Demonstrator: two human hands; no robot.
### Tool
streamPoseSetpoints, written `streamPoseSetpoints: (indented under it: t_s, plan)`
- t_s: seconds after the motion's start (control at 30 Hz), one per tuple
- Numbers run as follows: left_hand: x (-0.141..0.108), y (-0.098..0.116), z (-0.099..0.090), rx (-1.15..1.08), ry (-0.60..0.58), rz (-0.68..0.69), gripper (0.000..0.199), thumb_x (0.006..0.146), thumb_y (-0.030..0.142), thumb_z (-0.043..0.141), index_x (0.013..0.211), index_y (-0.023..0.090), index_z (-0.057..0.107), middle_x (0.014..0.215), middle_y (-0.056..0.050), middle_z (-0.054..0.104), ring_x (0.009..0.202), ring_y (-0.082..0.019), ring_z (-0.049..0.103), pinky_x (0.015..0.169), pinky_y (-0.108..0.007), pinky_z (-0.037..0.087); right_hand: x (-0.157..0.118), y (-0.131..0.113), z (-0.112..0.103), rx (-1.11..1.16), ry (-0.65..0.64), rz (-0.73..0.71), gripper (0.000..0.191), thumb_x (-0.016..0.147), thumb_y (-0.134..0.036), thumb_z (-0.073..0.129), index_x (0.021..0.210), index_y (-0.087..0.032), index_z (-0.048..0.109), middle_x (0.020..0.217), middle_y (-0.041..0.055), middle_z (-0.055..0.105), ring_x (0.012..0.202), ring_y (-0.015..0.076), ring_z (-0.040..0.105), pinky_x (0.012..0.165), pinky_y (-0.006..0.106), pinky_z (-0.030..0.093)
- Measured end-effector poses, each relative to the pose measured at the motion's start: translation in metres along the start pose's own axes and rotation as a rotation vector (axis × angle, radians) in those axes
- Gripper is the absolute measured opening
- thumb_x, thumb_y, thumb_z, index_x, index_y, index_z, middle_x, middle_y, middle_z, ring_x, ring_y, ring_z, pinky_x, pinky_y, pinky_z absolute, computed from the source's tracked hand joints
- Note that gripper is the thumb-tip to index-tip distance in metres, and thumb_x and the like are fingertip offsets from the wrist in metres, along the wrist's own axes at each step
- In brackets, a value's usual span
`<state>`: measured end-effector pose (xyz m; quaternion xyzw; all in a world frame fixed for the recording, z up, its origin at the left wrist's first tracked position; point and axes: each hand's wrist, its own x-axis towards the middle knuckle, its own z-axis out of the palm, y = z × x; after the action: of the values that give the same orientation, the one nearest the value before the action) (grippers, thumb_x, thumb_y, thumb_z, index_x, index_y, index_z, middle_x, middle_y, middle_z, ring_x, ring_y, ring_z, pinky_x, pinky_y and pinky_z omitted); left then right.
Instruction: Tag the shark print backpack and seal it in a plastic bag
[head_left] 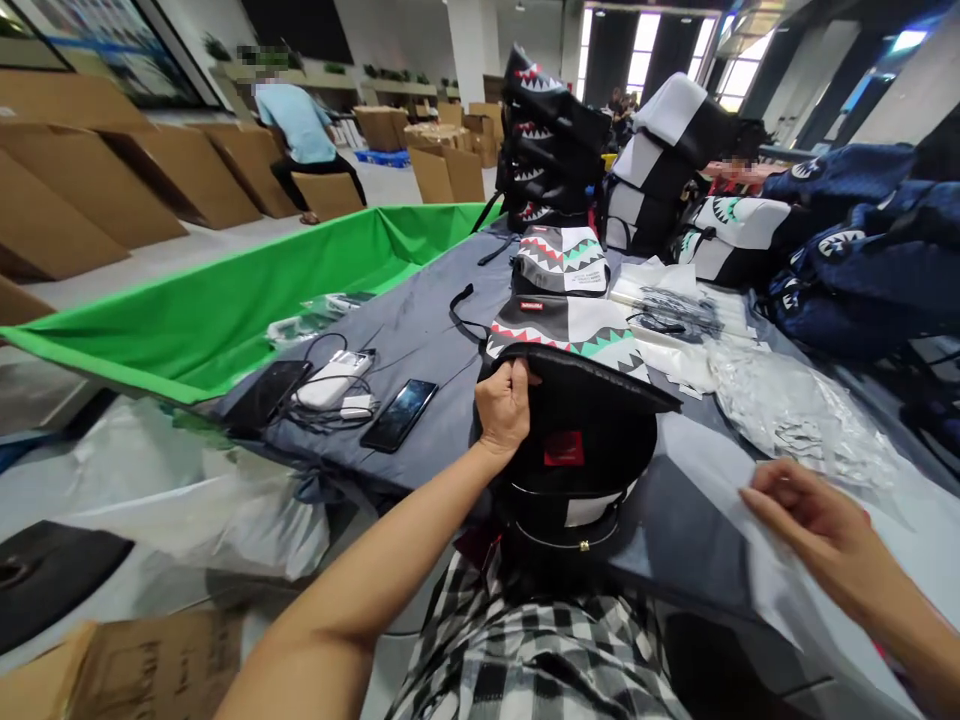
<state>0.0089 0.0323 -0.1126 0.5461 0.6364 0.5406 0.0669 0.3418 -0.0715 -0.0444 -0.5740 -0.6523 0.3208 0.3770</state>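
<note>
An unzipped backpack [585, 420] faces me at the table's near edge, its dark inside and a red label showing. My left hand [504, 408] is closed on the rim of its raised flap, at the left side. To the right, my right hand [806, 510] pinches a thin translucent white sheet [705, 470] that stretches toward the backpack. Just behind the open backpack lie a shark-teeth patterned panel [559, 325] and another patterned backpack [562, 262].
A phone [399, 414], a white charger with cables [334, 380] and a black device [268, 396] lie left on the grey-covered table [442, 310]. Stacked backpacks [544, 140] stand behind. Clear plastic bags [795, 405] lie right. A person [304, 130] sits beyond the green barrier [225, 345].
</note>
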Motion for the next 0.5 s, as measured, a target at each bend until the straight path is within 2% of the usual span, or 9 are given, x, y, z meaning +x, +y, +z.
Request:
streamPoseSetpoints:
  t_s: [0.17, 0.3, 0.37, 0.4, 0.5]
  plan:
    - [0.014, 0.001, -0.014, -0.053, -0.359, 0.059, 0.065, 0.101, 0.04, 0.019, 0.064, 0.022, 0.07, 0.082, -0.008, 0.077, 0.086, -0.021, 0.072, 0.09, -0.034, 0.05, 0.007, -0.001, 0.104, 0.258, -0.202, 0.021, 0.041, 0.078, -0.061, 0.07, 0.078, -0.021, 0.058, 0.068, -0.0006, 0.052, 0.058, 0.0129, 0.048, 0.053, 0.025, 0.043]
    - [0.025, 0.004, -0.024, -0.048, -0.689, 0.072, 0.071, 0.098, 0.057, 0.019, 0.072, 0.022, 0.075, 0.087, -0.006, 0.078, 0.094, -0.025, 0.071, 0.093, -0.036, 0.05, 0.023, -0.007, 0.166, 0.407, -0.322, 0.02, 0.038, 0.079, -0.055, 0.071, 0.089, -0.02, 0.06, 0.079, 0.0006, 0.059, 0.067, 0.0133, 0.055, 0.064, 0.027, 0.05]
    - [0.033, 0.008, -0.028, -0.027, -0.841, 0.058, 0.068, 0.094, 0.066, 0.027, 0.077, 0.021, 0.076, 0.091, -0.007, 0.078, 0.095, -0.027, 0.07, 0.091, -0.036, 0.051, 0.038, -0.012, 0.182, 0.481, -0.412, 0.011, 0.04, 0.076, -0.052, 0.074, 0.096, -0.02, 0.06, 0.089, 0.0033, 0.063, 0.078, 0.0162, 0.062, 0.075, 0.031, 0.055]
    - [0.037, 0.01, -0.03, -0.026, -0.873, 0.057, 0.067, 0.092, 0.068, 0.031, 0.078, 0.02, 0.075, 0.091, -0.007, 0.077, 0.093, -0.028, 0.071, 0.088, -0.036, 0.052, 0.047, -0.014, 0.184, 0.506, -0.491, 0.013, 0.042, 0.076, -0.052, 0.074, 0.099, -0.02, 0.06, 0.094, 0.0047, 0.065, 0.085, 0.0181, 0.065, 0.079, 0.033, 0.056]
    - [0.047, 0.016, -0.033, -0.062, -0.868, 0.06, 0.067, 0.092, 0.068, 0.03, 0.083, 0.018, 0.073, 0.093, -0.008, 0.077, 0.09, -0.027, 0.071, 0.085, -0.034, 0.053, 0.08, -0.007, 0.174, 0.443, -0.705, 0.024, 0.042, 0.08, -0.051, 0.07, 0.106, -0.02, 0.059, 0.095, 0.0061, 0.068, 0.087, 0.022, 0.069, 0.079, 0.039, 0.058]
